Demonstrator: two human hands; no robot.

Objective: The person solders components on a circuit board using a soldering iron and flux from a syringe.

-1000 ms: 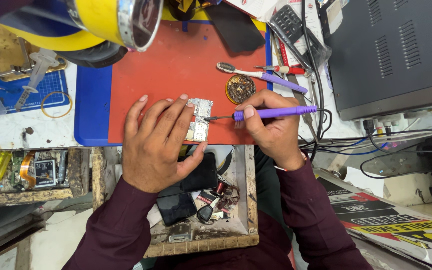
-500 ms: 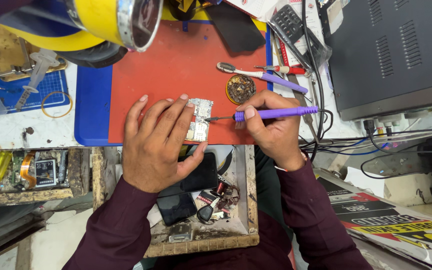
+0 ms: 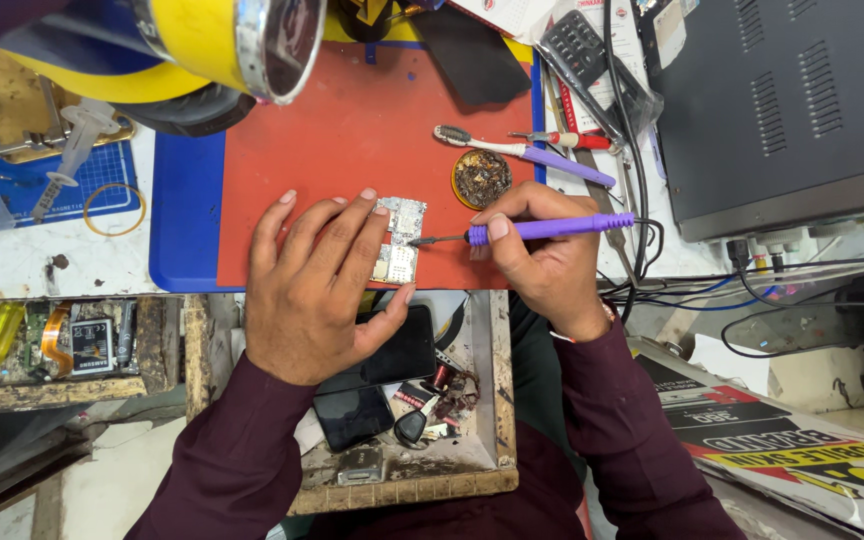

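Purple-handled soldering iron (image 3: 542, 229) tip on a small circuit board (image 3: 398, 240), board pinned under the left hand (image 3: 317, 290).

The circuit board lies on the red mat (image 3: 352, 130) near its front edge, just beyond the left hand's fingertips, which press flat on its left side with the fingers spread and nothing gripped. The right hand (image 3: 542, 265) is to the board's right, closed round the soldering iron in a pen-like grip, the metal tip reaching left to touch the board's right edge. A round tin of brass tip-cleaning wool (image 3: 481, 179) sits just beyond the right hand. Below the worktop, an open wooden drawer (image 3: 497, 400) holds dark phones and small parts.
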